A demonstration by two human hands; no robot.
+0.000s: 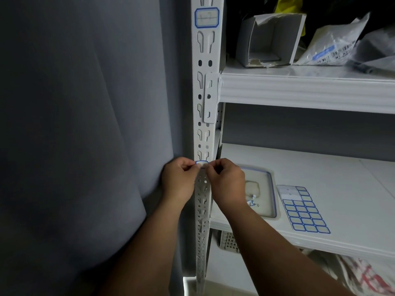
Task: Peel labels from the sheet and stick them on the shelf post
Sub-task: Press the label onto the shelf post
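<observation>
Both hands, left hand (180, 180) and right hand (226, 181), each grip pinching one end of a label (202, 163), long axis level across the upright shelf post (206, 86).

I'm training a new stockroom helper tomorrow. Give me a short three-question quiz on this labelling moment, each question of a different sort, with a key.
1. True or false: a label is already stuck high on the shelf post.
2. Multiple choice: the label sheet lies (A) on the floor, (B) on the lower shelf right of the lidded container, (C) in the torn box.
3. Fill in: the left hand and right hand hold a blue-edged label against the ____.

Key: 1 true; 2 B; 3 shelf post.
</observation>
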